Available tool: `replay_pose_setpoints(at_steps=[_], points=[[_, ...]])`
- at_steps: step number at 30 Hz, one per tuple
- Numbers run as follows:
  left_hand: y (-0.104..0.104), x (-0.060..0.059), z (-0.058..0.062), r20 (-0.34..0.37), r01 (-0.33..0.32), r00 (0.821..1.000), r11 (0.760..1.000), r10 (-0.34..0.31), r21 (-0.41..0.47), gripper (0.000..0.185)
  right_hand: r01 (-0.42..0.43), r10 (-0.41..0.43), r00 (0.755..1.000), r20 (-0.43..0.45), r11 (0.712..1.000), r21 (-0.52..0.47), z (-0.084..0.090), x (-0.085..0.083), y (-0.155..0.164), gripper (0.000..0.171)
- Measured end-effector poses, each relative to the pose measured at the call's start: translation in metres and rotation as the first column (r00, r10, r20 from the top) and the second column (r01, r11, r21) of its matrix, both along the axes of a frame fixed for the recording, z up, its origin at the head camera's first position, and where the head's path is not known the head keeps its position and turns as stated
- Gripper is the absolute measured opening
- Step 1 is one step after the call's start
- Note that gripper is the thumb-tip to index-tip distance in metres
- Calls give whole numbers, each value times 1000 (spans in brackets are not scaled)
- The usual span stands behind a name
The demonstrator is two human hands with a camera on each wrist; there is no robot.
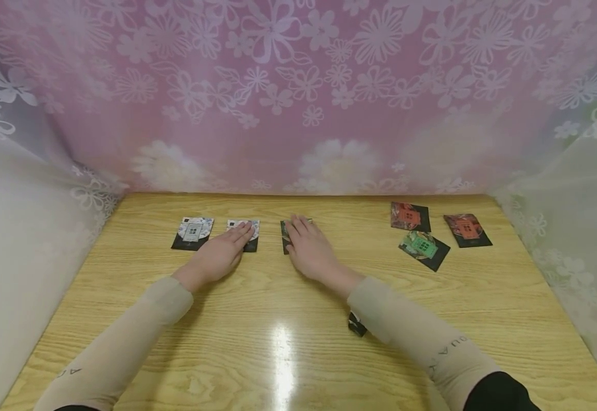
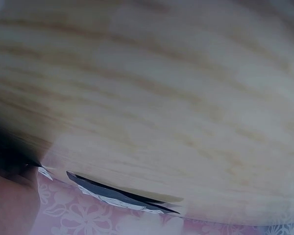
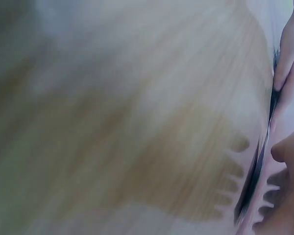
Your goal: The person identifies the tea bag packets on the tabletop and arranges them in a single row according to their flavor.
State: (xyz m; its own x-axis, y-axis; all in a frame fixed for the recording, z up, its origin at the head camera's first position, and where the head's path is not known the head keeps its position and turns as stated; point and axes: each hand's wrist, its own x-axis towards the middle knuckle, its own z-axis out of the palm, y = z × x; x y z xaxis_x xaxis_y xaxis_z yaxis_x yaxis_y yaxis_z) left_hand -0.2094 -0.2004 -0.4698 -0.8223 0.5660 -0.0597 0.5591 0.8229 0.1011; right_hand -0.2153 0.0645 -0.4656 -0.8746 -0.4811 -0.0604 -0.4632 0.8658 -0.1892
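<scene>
The place looks like a small curtained-off booth set up for recording rather than a lived-in room: a light wood-grain table (image 1: 288,354) is closed in on three sides by a pink flower-patterned curtain (image 1: 298,85), with only small picture cards (image 1: 421,246) on it

— What are you wearing on your arms?
— You have snug beige sleeves to the wrists, faint grey lettering printed on each forearm, dark fabric showing at both upper arms.

Tabletop glare, blurred wrist views
</scene>
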Motion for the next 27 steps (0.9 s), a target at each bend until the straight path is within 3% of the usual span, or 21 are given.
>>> replay_pose_setpoints(at_steps=[6,9,19,27], points=[[0,-1,-2,-8,5,1000,1000,-5,-2,57,-145,144,989,15,989,17,-1,-6,16,60],[-1,-1,-2,-12,9,1000,1000,-9,-8,57,-165,164,986,33,986,15,-1,-6,17,59],[-1,-2,-5,-12,10,1000,1000,-10,7,57,-52,51,998,43,998,18,0,1,2,60],[-2,-2,-5,-18,12,1000,1000,-12,11,57,-18,17,999,27,999,50,1,4,-6,60]])
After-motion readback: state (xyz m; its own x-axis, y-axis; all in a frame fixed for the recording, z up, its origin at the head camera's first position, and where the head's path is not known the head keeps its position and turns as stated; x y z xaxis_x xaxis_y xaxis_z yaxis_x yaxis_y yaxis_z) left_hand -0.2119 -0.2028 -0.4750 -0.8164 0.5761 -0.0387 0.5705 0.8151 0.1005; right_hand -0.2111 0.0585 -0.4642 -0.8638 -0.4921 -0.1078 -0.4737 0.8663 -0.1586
